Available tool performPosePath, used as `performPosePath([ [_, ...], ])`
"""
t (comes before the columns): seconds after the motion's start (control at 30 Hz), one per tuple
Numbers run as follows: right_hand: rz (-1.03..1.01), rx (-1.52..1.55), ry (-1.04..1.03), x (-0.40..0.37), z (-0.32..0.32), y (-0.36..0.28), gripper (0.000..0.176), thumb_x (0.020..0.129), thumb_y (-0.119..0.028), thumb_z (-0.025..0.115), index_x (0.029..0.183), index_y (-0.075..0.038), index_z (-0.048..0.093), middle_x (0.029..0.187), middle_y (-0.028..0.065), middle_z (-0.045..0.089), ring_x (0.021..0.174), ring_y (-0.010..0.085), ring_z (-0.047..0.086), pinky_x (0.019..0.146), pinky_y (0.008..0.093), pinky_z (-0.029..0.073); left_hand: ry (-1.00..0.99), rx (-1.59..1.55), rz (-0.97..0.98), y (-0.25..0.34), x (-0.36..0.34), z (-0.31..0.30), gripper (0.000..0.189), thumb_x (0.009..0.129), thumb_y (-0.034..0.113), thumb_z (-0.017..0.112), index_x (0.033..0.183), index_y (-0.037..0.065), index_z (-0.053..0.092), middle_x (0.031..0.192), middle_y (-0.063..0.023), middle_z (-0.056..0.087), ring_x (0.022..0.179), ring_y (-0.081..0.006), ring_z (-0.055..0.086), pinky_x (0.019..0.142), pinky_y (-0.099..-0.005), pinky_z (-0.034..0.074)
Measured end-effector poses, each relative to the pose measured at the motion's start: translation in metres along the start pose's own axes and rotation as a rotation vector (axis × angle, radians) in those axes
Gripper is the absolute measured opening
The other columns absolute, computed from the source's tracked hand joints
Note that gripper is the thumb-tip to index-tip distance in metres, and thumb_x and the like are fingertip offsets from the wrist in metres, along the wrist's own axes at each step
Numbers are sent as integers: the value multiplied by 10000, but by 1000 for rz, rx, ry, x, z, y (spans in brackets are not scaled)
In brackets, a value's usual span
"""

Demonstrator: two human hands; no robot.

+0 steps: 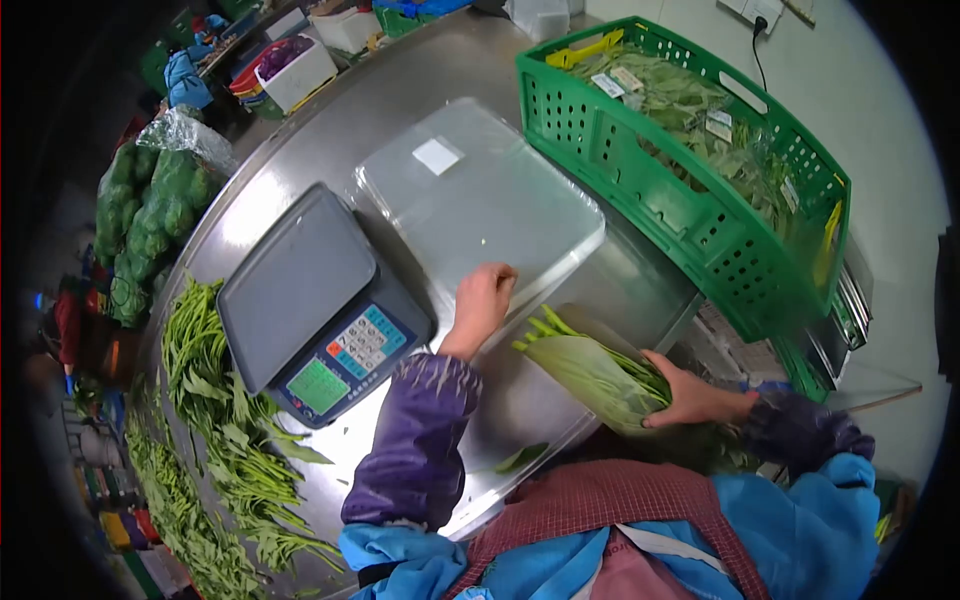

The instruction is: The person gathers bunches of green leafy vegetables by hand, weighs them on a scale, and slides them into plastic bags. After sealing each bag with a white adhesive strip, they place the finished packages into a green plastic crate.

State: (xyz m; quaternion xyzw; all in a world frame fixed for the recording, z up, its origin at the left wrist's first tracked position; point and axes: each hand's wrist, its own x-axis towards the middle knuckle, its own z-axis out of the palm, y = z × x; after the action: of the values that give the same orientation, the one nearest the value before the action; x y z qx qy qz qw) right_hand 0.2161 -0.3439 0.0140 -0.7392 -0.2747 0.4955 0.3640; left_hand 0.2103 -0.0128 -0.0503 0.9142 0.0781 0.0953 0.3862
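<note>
Bagged greens best gripped lightly, film edge lifted singly

Nearest the body, a bundle of leafy greens (600, 378) is held in a translucent plastic sleeve (572, 372) by the right hand (690, 392), its fingers closed around the leafy end. The stem ends poke out at the far side, just above the steel worktop (395, 72). A light hold would seem best here – leaves are easily bruised and thin film easily creased.

Farther on, the left hand (487, 298) is poised at the near edge of a stack of clear plastic bags (470, 215), its fingers curled narrow (whether any film is pinched cannot be told). A single layer is probably best separated with the fingertips, so that the pile is not dragged askew.

Beside the stack, the pan of the digital scale (300, 285) should be left untouched by the sleeve, in case the reading is disturbed. Loose stemmed greens (265, 480) are spread beyond it; at the far right, packed greens (665, 95) are held in a green plastic crate (598, 150).
</note>
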Motion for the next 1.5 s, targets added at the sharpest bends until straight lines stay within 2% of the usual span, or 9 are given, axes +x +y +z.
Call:
performPosePath([
  [0.2, -14, -16, 242, -17, -11, 20, 1024, 652, -216, 756, 1384, 3, 74, 1386, 205, 227, 1296, 269, 244, 1058, 325, 200, -141, 640, 126, -22, 40, 58, 221, 751, 40, 524, 971, 39, 543, 937, -156, 569, 859, -329, 559, 696, -392, 485],
  [0.53, -146, -176, 356, -8, -5, 23, 960, 636, -281, 741, 1384, -72, 176, 1329, 230, 352, 1209, 366, 390, 991, 383, 341, -360, 522, 120, -24, 56, 13, 141, 714, 170, 615, 829, 91, 638, 784, -140, 621, 753, -319, 608, 675, -417, 483],
  [0.7, -70, -107, 344, 12, -13, 7, 938, 648, -285, 725, 1379, -60, 181, 1309, 223, 384, 1199, 333, 413, 987, 359, 341, 198, -8, -28, -13, 28, 14, 117, 747, 104, 618, 849, 53, 645, 743, -113, 636, 681, -244, 625, 610, -333, 484],
  [0.83, -90, 58, 438, 36, -15, 14, 938, 653, -264, 732, 1366, -9, 179, 1290, 229, 395, 1198, 296, 410, 996, 340, 325, 344, -9, 218, 35, 25, 6, 155, 732, 74, 645, 885, 56, 628, 789, -104, 619, 622, -214, 611, 575, -314, 475],
  [1.0, -110, -98, 413, 85, -17, 10, 937, 654, -264, 736, 1359, 13, 184, 1275, 222, 411, 1191, 279, 413, 996, 343, 329, 86, 140, 736, 117, -31, 58, 302, 616, 69, 583, 917, 80, 603, 730, -47, 499, 729, -219, 520, 630, -332, 412],
  [1.07, -84, 47, 510, 100, -14, 12, 957, 633, -301, 756, 1345, 38, 213, 1271, 222, 416, 1187, 278, 419, 990, 341, 337, 109, 84, 706, 110, -59, 46, 362, 621, 46, 589, 983, 63, 596, 826, -73, 527, 812, -236, 523, 715, -330, 419],
  [1.27, -103, 132, 448, 129, -6, -31, 1019, 619, -306, 775, 1351, 69, 174, 1292, 236, 392, 1201, 301, 398, 994, 334, 328, 595, 9, -218, 22, -108, 68, 568, 738, -44, 509, 1272, 65, 348, 939, -155, 524, 860, -258, 541, 781, -351, 441],
  [1.33, -50, 150, 518, 147, 1, -46, 1008, 636, -296, 763, 1358, 63, 158, 1321, 237, 353, 1226, 312, 363, 1008, 333, 307, 67, -1014, -685, 23, -105, 42, 598, 788, -41, 472, 1325, 85, 242, 918, -165, 521, 779, -249, 555, 727, -338, 472],
  [1.5, -201, 274, 381, 124, 27, -33, 860, 752, -256, 672, 1390, -25, 144, 1360, 209, 315, 1244, 292, 336, 1035, 347, 253, 229, -241, -343, -5, -156, 24, 645, 707, -44, 585, 1270, 83, 297, 755, -119, 523, 643, -281, 549, 596, -372, 443],
])
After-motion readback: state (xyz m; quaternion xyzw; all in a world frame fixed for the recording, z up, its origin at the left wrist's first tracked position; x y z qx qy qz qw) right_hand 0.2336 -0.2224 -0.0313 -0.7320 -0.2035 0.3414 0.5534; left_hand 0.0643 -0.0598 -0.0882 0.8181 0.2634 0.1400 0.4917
